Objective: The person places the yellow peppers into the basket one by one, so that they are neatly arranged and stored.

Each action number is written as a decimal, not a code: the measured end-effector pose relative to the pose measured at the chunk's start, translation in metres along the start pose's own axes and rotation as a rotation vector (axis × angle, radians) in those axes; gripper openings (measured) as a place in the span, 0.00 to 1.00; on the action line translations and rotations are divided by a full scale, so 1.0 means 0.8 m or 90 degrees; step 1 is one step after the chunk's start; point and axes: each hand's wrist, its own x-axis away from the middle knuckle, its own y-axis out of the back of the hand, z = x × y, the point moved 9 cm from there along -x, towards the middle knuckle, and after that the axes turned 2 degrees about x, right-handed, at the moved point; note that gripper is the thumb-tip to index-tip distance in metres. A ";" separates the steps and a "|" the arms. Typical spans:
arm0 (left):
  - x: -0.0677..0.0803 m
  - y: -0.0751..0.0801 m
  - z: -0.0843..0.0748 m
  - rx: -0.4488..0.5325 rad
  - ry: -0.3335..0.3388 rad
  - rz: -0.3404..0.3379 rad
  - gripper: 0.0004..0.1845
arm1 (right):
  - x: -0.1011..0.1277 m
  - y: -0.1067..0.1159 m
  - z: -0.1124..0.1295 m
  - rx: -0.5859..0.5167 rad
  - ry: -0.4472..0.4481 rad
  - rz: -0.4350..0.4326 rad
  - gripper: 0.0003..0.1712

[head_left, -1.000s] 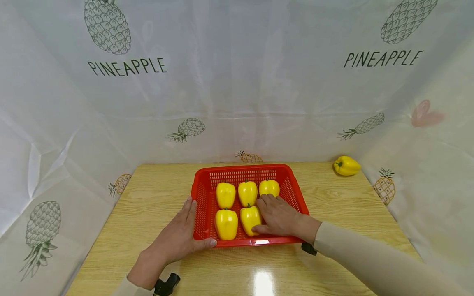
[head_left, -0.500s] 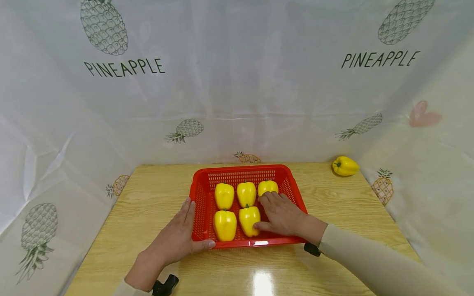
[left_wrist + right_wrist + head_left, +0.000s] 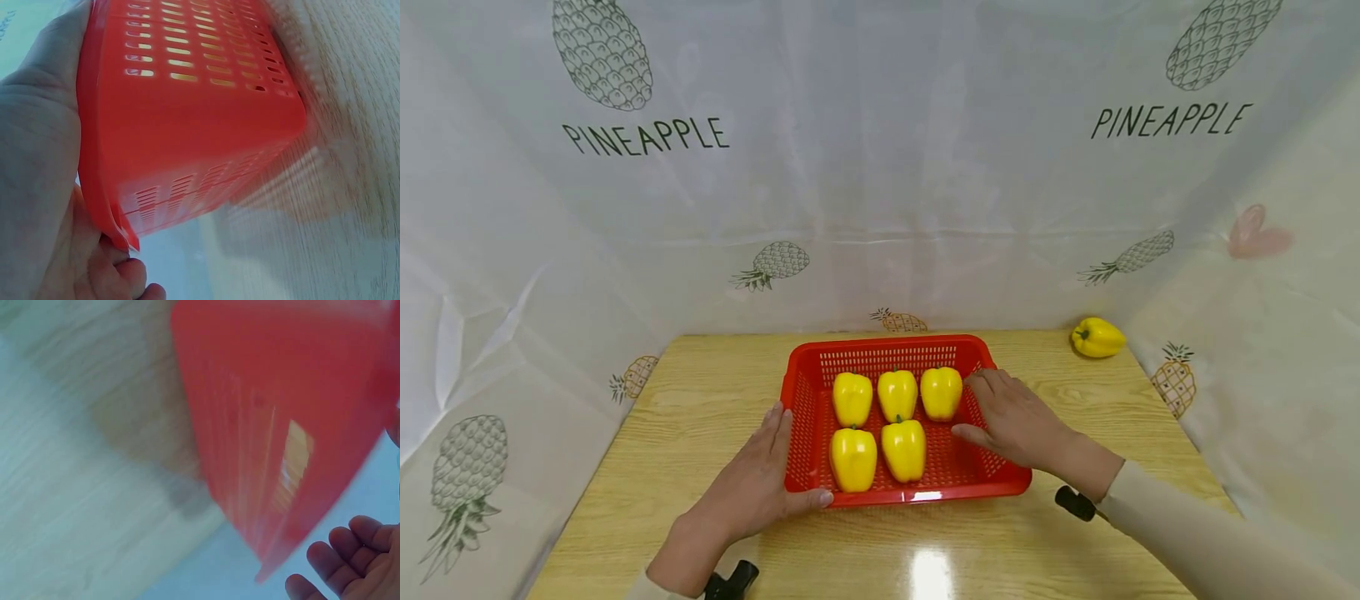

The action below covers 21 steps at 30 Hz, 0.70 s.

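Observation:
A red plastic basket (image 3: pixel 887 498) with slotted walls holds several yellow bell peppers, three in the back row and two in front. My left hand (image 3: pixel 748 483) grips its front left corner, thumb along the front rim. In the left wrist view, fingers curl under the rim of the red basket (image 3: pixel 175 125). Over the basket's right side is my right hand (image 3: pixel 1022 421), fingers spread loosely and holding nothing. Nearest to it stands the back-right bell pepper (image 3: pixel 942 393), stem up. The right wrist view has the right hand (image 3: pixel 353 565) beyond the basket wall (image 3: pixel 281 369).
Another yellow bell pepper (image 3: pixel 1098 337) lies on its side at the table's back right corner. The wood-grain table (image 3: pixel 730 375) is bordered at the back and sides by a pale sheet (image 3: pixel 880 167) printed with pineapples. A black wrist camera (image 3: pixel 732 581) is strapped below each hand.
My right hand has drawn back to the right from among the peppers to the basket's right side, uncovering the back-right pepper. The left hand keeps its hold on the corner.

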 end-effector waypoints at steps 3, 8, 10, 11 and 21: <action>0.000 0.002 -0.001 -0.003 -0.004 -0.004 0.74 | 0.003 0.010 -0.021 0.015 -0.010 -0.023 0.41; 0.002 0.006 -0.002 -0.008 -0.006 -0.005 0.74 | 0.006 0.021 -0.068 0.056 -0.022 -0.062 0.40; 0.003 0.008 -0.001 -0.010 -0.006 -0.007 0.74 | 0.008 0.024 -0.087 0.081 -0.019 -0.083 0.41; 0.003 0.008 -0.001 -0.010 -0.006 -0.009 0.74 | 0.009 0.025 -0.097 0.093 -0.017 -0.092 0.41; 0.003 0.003 0.000 0.009 0.010 0.003 0.73 | 0.035 0.011 -0.204 0.190 -0.042 -0.114 0.45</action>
